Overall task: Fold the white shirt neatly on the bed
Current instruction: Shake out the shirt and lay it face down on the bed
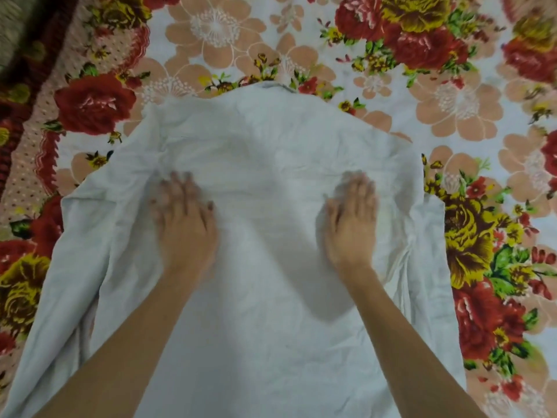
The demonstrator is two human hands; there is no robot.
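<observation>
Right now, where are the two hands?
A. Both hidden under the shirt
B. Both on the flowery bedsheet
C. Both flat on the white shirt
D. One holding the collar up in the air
C. The left hand and the right hand both lie palm down with fingers stretched out on top of the white shirt, which is spread over the flowery bedsheet.

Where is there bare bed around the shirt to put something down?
Bare floral bedsheet lies beyond the collar of the wrinkled white shirt and right of it. Crowded: mid-shirt, where left hand and right hand press flat; bunched sleeve fills the left.
</observation>
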